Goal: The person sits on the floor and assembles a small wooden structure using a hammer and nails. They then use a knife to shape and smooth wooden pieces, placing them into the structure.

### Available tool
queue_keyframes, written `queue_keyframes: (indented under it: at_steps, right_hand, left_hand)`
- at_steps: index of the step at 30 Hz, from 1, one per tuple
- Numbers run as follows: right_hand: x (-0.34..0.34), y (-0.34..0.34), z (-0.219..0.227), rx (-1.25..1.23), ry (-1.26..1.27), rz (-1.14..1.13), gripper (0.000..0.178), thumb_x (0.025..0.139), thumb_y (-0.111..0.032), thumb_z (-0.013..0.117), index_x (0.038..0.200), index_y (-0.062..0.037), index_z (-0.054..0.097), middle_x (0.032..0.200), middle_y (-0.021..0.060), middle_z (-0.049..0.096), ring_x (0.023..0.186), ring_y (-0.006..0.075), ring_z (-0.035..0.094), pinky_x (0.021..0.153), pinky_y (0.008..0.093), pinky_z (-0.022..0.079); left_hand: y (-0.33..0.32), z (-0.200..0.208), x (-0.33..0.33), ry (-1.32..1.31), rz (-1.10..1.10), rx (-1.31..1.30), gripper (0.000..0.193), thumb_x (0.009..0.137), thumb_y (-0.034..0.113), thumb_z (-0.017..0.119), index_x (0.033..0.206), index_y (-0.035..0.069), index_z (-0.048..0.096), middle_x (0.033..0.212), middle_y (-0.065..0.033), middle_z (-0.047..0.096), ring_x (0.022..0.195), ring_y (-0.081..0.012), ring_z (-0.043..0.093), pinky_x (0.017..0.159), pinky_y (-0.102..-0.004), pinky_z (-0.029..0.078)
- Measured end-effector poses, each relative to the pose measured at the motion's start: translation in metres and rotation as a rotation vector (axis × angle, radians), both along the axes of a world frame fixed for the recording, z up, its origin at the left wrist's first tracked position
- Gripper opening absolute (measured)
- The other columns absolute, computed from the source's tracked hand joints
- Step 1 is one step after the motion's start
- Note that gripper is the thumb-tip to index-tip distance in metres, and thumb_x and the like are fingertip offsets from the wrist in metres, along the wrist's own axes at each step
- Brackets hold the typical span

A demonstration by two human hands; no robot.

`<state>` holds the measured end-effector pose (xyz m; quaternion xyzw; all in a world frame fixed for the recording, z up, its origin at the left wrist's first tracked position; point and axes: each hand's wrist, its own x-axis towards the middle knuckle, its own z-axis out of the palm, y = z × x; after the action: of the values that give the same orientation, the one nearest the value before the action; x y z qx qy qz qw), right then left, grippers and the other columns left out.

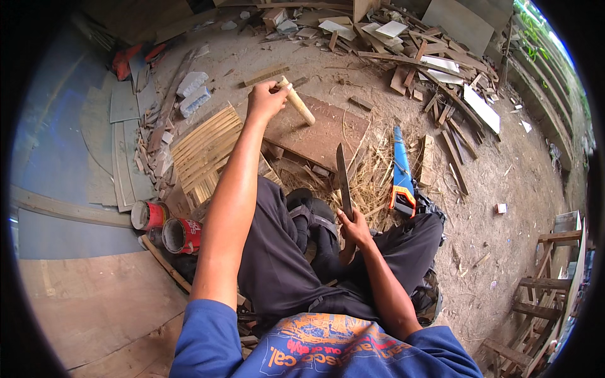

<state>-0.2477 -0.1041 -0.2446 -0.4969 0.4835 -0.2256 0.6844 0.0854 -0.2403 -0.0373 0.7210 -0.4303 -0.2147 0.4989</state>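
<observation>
My left hand, arm stretched forward, grips the upper end of a pale bamboo piece. The piece is tilted, and its lower end meets or hovers just over a brown wooden board; I cannot tell which. Closer to my body, my right hand is closed round the handle of a machete. Its dark blade points up and away from me, apart from the bamboo. Most of the handle is hidden by my fingers.
Left of the board lies a stack of bamboo slats. Red cans stand by my left leg. A handsaw with a blue blade lies right of bamboo shavings. Scrap wood is heaped at the far right; a wooden ladder-like frame stands right.
</observation>
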Motion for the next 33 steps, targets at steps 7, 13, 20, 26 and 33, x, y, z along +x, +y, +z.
queue_keyframes:
  at_steps: [7,13,20,26,33]
  right_hand:
    - [-0.002,-0.001,-0.004,-0.013,-0.01,-0.016,0.035,0.098,-0.031,0.067,0.114,-0.0008,0.06,0.066,-0.0009,0.052,0.047,0.0099,0.05,0.043,0.0285,0.042]
    - [-0.001,-0.002,0.009,0.001,0.026,-0.017,0.027,0.097,-0.029,0.067,0.099,-0.0021,0.062,0.067,-0.0018,0.054,0.055,0.0074,0.049,0.049,0.0278,0.039]
    - [-0.002,-0.013,0.001,-0.118,-0.144,-0.314,0.027,0.097,-0.028,0.067,0.09,-0.0028,0.061,0.066,-0.0011,0.056,0.053,0.0086,0.051,0.048,0.0284,0.04]
    - [-0.019,-0.02,0.0,-0.154,0.027,-0.392,0.029,0.096,-0.029,0.067,0.093,0.0,0.064,0.069,0.002,0.061,0.058,0.011,0.057,0.053,0.0294,0.044]
    - [-0.034,-0.019,-0.023,-0.382,0.116,-0.394,0.022,0.097,-0.024,0.066,0.096,-0.0026,0.06,0.064,-0.0001,0.055,0.051,0.0086,0.052,0.047,0.0266,0.042]
  left_hand:
    - [0.005,0.019,-0.012,-0.348,-0.039,-0.081,0.028,0.087,0.03,0.076,0.09,0.002,0.075,0.085,-0.0104,0.072,0.068,-0.0184,0.067,0.063,-0.0328,0.051]
    - [0.013,0.02,-0.048,-0.774,-0.247,-0.211,0.025,0.093,0.026,0.07,0.092,0.002,0.076,0.103,-0.0122,0.073,0.072,-0.0192,0.071,0.073,-0.034,0.058]
    - [0.02,-0.081,-0.103,-1.498,-0.559,0.159,0.01,0.095,0.011,0.064,0.095,0.004,0.071,0.096,-0.0099,0.071,0.078,-0.0191,0.069,0.072,-0.0351,0.06]
    - [0.037,-0.165,-0.129,-1.076,-0.462,0.325,0.025,0.096,0.017,0.062,0.114,0.002,0.068,0.117,-0.0129,0.068,0.103,-0.0249,0.067,0.092,-0.0439,0.052]
    - [0.021,-0.157,-0.101,-0.665,0.099,0.111,0.035,0.096,0.022,0.053,0.123,0.0,0.061,0.126,-0.0189,0.063,0.116,-0.032,0.06,0.097,-0.0497,0.047]
